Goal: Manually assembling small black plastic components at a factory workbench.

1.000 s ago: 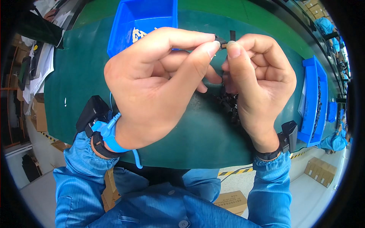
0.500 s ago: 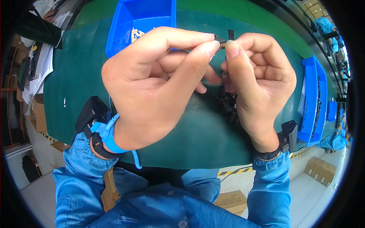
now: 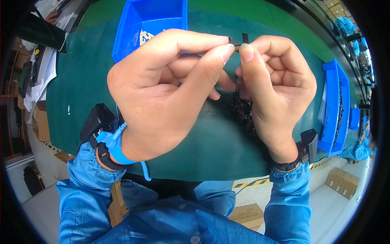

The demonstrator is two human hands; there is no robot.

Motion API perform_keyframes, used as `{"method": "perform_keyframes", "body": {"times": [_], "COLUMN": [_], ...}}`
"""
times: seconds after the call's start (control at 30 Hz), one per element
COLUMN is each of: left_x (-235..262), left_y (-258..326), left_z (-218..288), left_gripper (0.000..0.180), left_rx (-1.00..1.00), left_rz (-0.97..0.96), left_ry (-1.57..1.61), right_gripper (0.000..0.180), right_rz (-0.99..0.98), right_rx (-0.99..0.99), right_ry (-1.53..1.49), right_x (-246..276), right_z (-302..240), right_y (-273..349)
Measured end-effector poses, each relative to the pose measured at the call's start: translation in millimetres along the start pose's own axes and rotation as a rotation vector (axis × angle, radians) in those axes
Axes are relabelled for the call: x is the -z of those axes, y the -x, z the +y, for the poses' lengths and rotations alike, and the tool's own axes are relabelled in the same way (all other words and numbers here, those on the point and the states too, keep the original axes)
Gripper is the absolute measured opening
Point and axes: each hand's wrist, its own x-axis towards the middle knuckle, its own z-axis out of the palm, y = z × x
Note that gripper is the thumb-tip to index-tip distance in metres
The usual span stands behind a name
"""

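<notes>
Over the green mat (image 3: 203, 158), my left hand (image 3: 158, 89) pinches a small black part (image 3: 234, 42) between thumb and index finger. My right hand (image 3: 270, 83) is pinched close beside it, fingertips nearly touching the left ones. A narrow tan piece (image 3: 237, 48) shows in the gap between both thumbs. Beyond the right fingertips sticks up a short black strip (image 3: 245, 38), apparently held by them; whether it joins the black part I cannot tell. Below my right hand lies a pile of small black pieces (image 3: 245, 112), partly hidden by that hand.
A blue bin (image 3: 152, 10) with small cream pieces (image 3: 145, 37) stands behind my left hand. Another blue bin (image 3: 331, 110), holding dark parts, is at the right edge. Papers (image 3: 48, 77) lie at the left. A coiled blue cord (image 3: 146, 171) hangs from my left wristband.
Both hands stay almost still in their pinch. The black strip beyond my right fingertips has tipped and shifted slightly to the left.
</notes>
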Motion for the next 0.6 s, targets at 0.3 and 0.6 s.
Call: {"method": "perform_keyframes", "body": {"times": [0.3, 0.6], "left_x": [-0.1, 0.3], "left_y": [-0.7, -1.2], "left_z": [-1.1, -0.5], "left_gripper": [0.015, 0.016], "left_rx": [-0.026, -0.029], "left_rz": [-0.007, -0.013], "left_ry": [0.009, 0.003], "right_gripper": [0.011, 0.011], "right_rz": [0.001, -0.003], "right_rx": [-0.025, -0.059], "right_ry": [-0.02, -0.035], "right_x": [-0.7, -1.8], "right_z": [-1.6, -5.7], "right_y": [0.7, 1.4]}}
